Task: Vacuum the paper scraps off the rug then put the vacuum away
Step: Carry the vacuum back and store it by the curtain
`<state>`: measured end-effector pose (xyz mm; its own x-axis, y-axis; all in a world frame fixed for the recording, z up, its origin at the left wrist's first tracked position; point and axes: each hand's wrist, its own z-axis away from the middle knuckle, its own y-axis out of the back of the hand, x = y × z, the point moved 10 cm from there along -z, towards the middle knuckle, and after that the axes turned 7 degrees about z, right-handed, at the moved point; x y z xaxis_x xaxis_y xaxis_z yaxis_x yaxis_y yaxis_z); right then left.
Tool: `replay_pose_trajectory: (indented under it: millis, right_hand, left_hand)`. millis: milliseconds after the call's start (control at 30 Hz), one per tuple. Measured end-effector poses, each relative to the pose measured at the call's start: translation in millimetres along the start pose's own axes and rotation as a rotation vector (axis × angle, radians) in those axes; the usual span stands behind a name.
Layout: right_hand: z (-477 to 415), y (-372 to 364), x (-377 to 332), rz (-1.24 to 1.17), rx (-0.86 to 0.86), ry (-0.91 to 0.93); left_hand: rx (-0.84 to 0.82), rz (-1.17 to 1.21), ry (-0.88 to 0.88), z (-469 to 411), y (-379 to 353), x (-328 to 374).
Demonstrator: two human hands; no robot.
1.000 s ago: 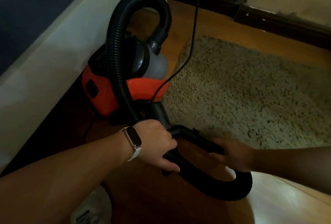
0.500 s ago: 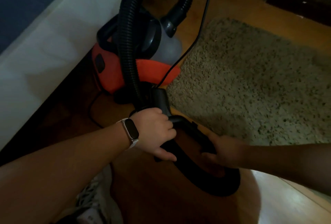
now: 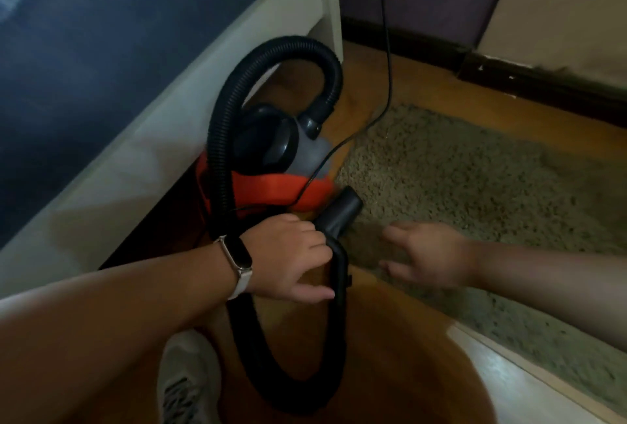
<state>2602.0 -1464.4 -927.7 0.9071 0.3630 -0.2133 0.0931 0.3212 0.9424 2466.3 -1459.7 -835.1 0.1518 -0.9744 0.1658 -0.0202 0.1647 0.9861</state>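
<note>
Orange vacuum [image 3: 271,189]: is set on the wooden floor [image 3: 373,338] left of centre, against the white bed frame [image 3: 163,138] and just beside the rug [image 3: 475,179].
Black hose [image 3: 220,138]: is arched over the vacuum's top, then looped down through the lower middle of the frame.
Dark nozzle [image 3: 339,216]: is pointed up and to the right at centre frame, by the rug's near-left corner; contact with the orange body cannot be told.
Left hand [image 3: 291,254]: is curled round the hose just below the nozzle; a pale wristband [image 3: 239,259] is worn.
Right hand [image 3: 431,254]: is held apart from the hose, fingers spread, nothing gripped, over the rug's near edge.
Rug: beige pile is spread across the right half.
Black cord [image 3: 386,50]: is hung from the top edge down to the vacuum.
Pale shoe [image 3: 186,379]: is seen at the bottom edge, left of the hose loop.
</note>
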Motion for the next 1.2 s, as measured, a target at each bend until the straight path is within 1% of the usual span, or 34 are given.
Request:
replay_pose_trajectory:
  millis: [67,133,300,400,500,633,700,767,800,867,967,1067,1133,1200]
  right_hand:
    - [-11.7,32.2,-6.1,-0.020,0.063,0.018]
    - [-24.2,62.1,-14.0,-0.031,0.123,0.038]
    - [-58.3,119.3,-45.9,-0.022,0.257,0.089]
    - [-84.2,143.6,-66.2,-0.020,0.282,0.092]
    - [-112.8,157.3,-80.1,-0.014,0.273,0.075]
    - [-159.9,172.2,-101.2,0.000,0.266,0.074]
    - [-183.0,175.1,-112.5,0.023,0.247,0.092]
    - [-203.2,176.7,-123.5,0.066,0.237,0.108]
    - [-211.9,177.8,-128.6,0.095,0.246,0.118]
    - [-227.4,178.8,-136.2,0.155,0.265,0.135]
    - [-246.8,174.8,-137.8,0.228,0.245,0.141]
    - [-261.5,168.5,-133.8,0.264,0.212,0.146]
    - [-269.5,160.7,-130.2,0.220,0.150,0.143]
    - [-274.6,155.6,-127.4,0.186,0.114,0.135]
  left_hand:
    - [-0.024,-0.025,0.035,3.2,18.1,-15.9]
    - [-0.054,-0.035,0.107,10.2,37.5,-38.7]
    - [-0.163,0.040,0.384,62.6,61.2,-110.3]
    - [-0.190,0.091,0.521,104.3,61.4,-144.0]
    - [-0.102,0.133,0.589,131.8,62.2,-164.7]
    - [0.094,0.152,0.553,154.2,67.1,-183.4]
    - [0.201,0.162,0.645,170.0,75.8,-205.8]
    - [0.263,0.220,0.751,184.1,75.0,-227.6]
    - [0.269,0.242,0.767,186.0,69.7,-234.0]
    - [0.228,0.283,0.797,185.2,50.0,-242.7]
    - [0.143,0.387,0.929,188.5,18.3,-258.3]
    - [0.129,0.443,0.897,181.8,2.4,-263.0]
    - [0.135,0.437,0.859,178.2,-3.6,-265.4]
    - [0.176,0.446,0.829,178.0,-6.8,-266.9]
